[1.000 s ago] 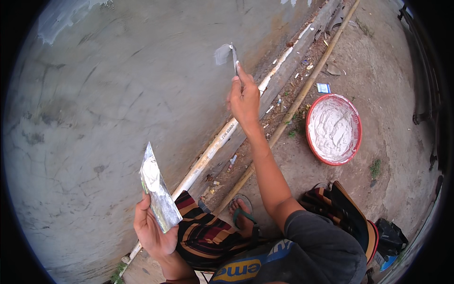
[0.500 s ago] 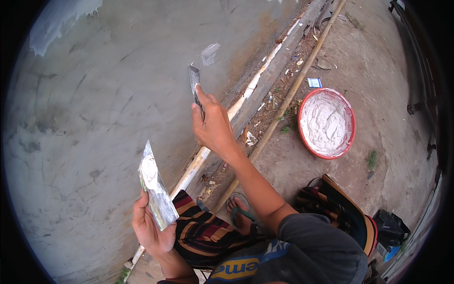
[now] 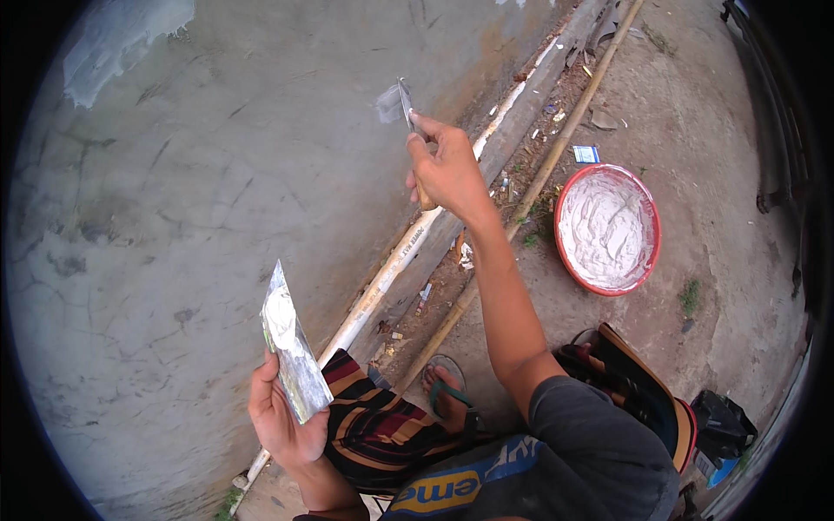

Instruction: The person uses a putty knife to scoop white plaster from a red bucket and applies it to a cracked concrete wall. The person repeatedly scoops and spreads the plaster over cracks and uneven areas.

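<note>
A grey cement-rendered wall (image 3: 200, 191), matt and scratched, occupies the left side; a round white pipe (image 3: 382, 286) follows its bottom edge. The left hand (image 3: 287, 421) grips the lower end of a flat, tapered metal plate (image 3: 308, 378) — face up, presumably so that the thick white paste (image 3: 280, 319) near its upper end does not slide off. The right hand (image 3: 450, 169) is closed around a narrow steel putty knife (image 3: 405, 95) with a wooden handle, one finger extended toward the blade, likely for pressure control. The blade tip is at the right edge of a thin pale smear (image 3: 387, 106); from here, contact cannot be confirmed. A round red basin (image 3: 658, 230) of ridged white filler (image 3: 604, 230) sits on the bare ground (image 3: 695, 191) — probably placed right for easy reach.
</note>
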The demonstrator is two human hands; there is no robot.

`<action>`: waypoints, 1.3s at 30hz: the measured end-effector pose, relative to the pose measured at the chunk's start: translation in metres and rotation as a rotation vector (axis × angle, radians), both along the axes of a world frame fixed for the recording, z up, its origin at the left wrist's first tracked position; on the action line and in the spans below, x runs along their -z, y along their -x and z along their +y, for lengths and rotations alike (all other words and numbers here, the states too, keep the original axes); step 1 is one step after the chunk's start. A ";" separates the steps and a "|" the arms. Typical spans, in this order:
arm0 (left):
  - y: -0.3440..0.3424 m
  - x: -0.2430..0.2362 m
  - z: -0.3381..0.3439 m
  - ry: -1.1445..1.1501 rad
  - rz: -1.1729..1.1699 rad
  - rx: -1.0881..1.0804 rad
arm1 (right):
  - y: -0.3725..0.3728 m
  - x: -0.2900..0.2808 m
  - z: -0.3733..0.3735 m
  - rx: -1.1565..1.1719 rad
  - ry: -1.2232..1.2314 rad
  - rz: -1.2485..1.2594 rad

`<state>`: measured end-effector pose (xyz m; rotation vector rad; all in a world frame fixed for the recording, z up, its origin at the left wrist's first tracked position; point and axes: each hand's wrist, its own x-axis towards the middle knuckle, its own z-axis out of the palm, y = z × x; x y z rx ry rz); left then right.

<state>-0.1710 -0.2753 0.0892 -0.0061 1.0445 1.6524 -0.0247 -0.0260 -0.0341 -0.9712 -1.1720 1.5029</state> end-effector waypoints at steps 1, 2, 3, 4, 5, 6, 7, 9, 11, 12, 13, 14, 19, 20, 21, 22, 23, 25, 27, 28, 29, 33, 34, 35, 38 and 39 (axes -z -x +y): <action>-0.001 0.001 0.001 0.014 0.018 -0.013 | 0.001 -0.003 -0.004 -0.018 -0.016 -0.028; -0.002 0.002 0.002 0.027 0.037 -0.025 | 0.003 -0.009 -0.011 -0.034 -0.032 -0.055; -0.003 0.003 0.003 0.040 0.056 -0.037 | 0.005 -0.011 -0.016 -0.050 -0.048 -0.082; -0.004 0.004 0.004 0.039 0.045 -0.027 | 0.005 -0.008 -0.021 -0.080 -0.111 -0.115; -0.005 0.004 0.006 0.037 0.035 -0.018 | 0.006 -0.004 -0.026 -0.110 -0.174 -0.148; -0.005 0.004 0.007 0.034 0.031 -0.011 | 0.007 -0.004 -0.029 -0.141 -0.239 -0.175; -0.005 0.004 0.008 0.034 0.023 -0.014 | 0.005 -0.006 -0.033 -0.134 -0.191 -0.129; -0.007 0.003 0.009 0.032 0.008 -0.020 | -0.009 -0.016 -0.039 -0.121 -0.097 -0.039; -0.004 0.003 0.007 0.029 0.013 -0.016 | -0.019 -0.012 -0.025 -0.025 -0.012 -0.064; -0.004 0.003 0.006 0.025 0.016 -0.010 | -0.022 -0.011 -0.015 0.027 0.028 -0.075; -0.004 0.002 0.007 0.022 0.024 -0.010 | -0.016 0.000 -0.006 0.108 -0.028 -0.004; -0.004 0.001 0.006 0.019 0.033 -0.010 | -0.015 0.008 -0.002 0.085 -0.007 -0.005; -0.001 0.001 0.005 0.030 0.036 -0.010 | 0.003 0.012 -0.013 0.000 -0.014 -0.063; -0.001 0.001 0.006 0.032 0.041 -0.011 | 0.008 0.018 -0.018 -0.013 -0.081 -0.091; -0.001 0.003 0.005 0.034 0.039 -0.017 | 0.014 0.030 -0.026 -0.031 -0.150 -0.124; -0.002 0.004 0.005 0.034 0.026 -0.019 | 0.014 0.032 -0.034 -0.071 -0.179 -0.139; -0.002 0.004 0.005 0.033 0.012 -0.021 | 0.013 0.034 -0.043 -0.110 -0.207 -0.157; 0.000 0.004 0.006 0.045 0.018 -0.020 | -0.002 0.022 -0.052 -0.184 -0.054 -0.122; 0.000 0.004 0.006 0.063 0.051 -0.016 | -0.014 0.025 -0.046 -0.132 0.018 -0.041; -0.001 0.001 0.006 0.068 0.069 -0.022 | -0.019 0.032 -0.037 -0.043 0.016 0.021; -0.003 -0.002 0.006 0.074 0.085 -0.029 | -0.022 0.034 -0.028 0.019 -0.001 0.096; -0.005 -0.001 0.007 0.098 0.103 -0.068 | -0.026 0.037 0.000 0.185 -0.055 0.318; -0.005 -0.001 0.007 0.092 0.102 -0.060 | -0.026 0.037 0.005 0.205 -0.064 0.358; -0.005 -0.001 0.007 0.085 0.100 -0.052 | -0.024 0.040 0.009 0.229 -0.058 0.380; -0.004 -0.002 0.004 0.077 0.093 -0.043 | -0.018 0.058 0.024 0.284 -0.037 0.410; -0.004 -0.002 0.003 0.079 0.088 -0.043 | -0.016 0.063 0.029 0.290 -0.025 0.392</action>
